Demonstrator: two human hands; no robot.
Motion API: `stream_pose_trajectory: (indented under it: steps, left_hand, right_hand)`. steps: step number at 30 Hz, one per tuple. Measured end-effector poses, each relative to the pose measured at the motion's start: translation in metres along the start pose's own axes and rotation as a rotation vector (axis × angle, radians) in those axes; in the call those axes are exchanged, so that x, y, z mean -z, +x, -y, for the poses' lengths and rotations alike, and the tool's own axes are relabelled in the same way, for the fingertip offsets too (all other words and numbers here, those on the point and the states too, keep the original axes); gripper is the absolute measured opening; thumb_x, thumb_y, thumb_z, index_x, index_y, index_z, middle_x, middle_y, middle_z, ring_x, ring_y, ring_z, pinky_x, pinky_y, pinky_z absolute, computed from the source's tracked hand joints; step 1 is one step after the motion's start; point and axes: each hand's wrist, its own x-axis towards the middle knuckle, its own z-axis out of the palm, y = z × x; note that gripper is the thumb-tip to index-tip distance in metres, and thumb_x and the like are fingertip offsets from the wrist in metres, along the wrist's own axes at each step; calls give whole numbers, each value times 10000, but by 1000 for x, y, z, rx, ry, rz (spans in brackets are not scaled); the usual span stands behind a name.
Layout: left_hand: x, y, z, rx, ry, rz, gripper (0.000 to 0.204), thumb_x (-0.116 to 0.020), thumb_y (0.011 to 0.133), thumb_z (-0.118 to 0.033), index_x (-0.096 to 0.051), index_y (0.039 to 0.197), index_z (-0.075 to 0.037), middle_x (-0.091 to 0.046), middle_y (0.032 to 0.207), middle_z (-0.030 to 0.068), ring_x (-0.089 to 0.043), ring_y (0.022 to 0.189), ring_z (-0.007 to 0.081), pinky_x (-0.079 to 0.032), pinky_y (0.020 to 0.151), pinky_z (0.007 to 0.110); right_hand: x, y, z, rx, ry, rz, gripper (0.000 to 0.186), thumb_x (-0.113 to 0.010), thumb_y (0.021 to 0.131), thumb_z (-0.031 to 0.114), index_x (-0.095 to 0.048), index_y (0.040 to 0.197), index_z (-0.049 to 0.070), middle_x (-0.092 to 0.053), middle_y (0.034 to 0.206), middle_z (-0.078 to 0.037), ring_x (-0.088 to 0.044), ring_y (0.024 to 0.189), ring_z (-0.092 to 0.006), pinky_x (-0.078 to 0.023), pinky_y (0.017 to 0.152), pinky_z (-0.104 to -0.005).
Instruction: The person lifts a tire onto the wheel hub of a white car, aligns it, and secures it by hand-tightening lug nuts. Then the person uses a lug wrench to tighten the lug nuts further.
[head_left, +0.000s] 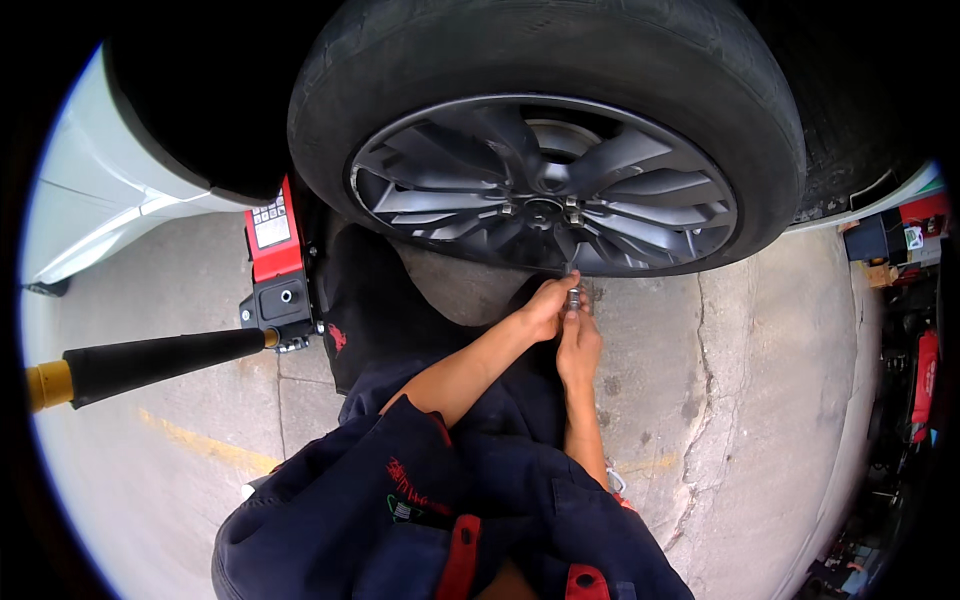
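A car wheel with a black tyre (380, 60) and a grey multi-spoke alloy rim (440, 197) fills the top middle. Wheel nuts (573, 204) show around its hub. Just below the lower edge of the rim, my two hands meet around a short, silver, cylindrical metal piece (574, 298) that looks like a socket. My left hand (547, 308) is closed, its fingers against the upper end of the piece. From below, my right hand (579, 345) grips it with the thumb along its lower end. The fingers cover part of the metal piece.
A red floor jack (272, 255) stands left of the wheel, its black padded handle (165, 365) reaching out to the left. White car bodywork (90, 180) is at upper left. Cracked concrete floor (740, 400) lies to the right, with tools and boxes (890, 250) along the far right side.
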Motion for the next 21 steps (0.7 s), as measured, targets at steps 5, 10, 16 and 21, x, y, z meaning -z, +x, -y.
stream_pose_trajectory:
  steps: [5, 10, 16, 21]
  left_hand:
    - [-8, 1, 12, 81, 40, -75, 308, -441, 981, -318, -481, 826, -55, -505, 698, 54, -505, 599, 178, -543, 652, 434]
    - [31, 15, 51, 178, 135, -227, 332, -469, 969, -335, -477, 858, -22, -512, 696, 69, -509, 585, 180, -515, 580, 379]
    - [48, 9, 47, 137, 137, -126, 402, -456, 957, -435, -476, 877, -42, -599, 770, 105, -611, 672, 231, -541, 634, 369]
    - [42, -4, 21, 42, 320, 28, 451, -308, 993, -442, -441, 1053, -16, -623, 1086, 207, -635, 963, 260, -538, 778, 370]
  right_hand:
    - [11, -8, 11, 95, -37, -77, 312, -484, 928, 220, -607, 987, -60, -624, 833, -285, -616, 765, -449, -483, 645, -445]
    - [6, -38, -1, -220, -33, 63, 355, -473, 937, 219, -576, 1081, -87, -613, 979, -294, -607, 953, -381, -454, 818, -404]
    - [-5, -35, -51, -400, 376, 178, 360, -476, 949, 243, -628, 890, -78, -658, 848, -187, -628, 744, -224, -479, 693, -303]
    - [-3, 3, -23, -640, 540, 320, 326, -513, 942, 228, -628, 762, -18, -624, 679, -75, -558, 597, -129, -432, 584, -259]
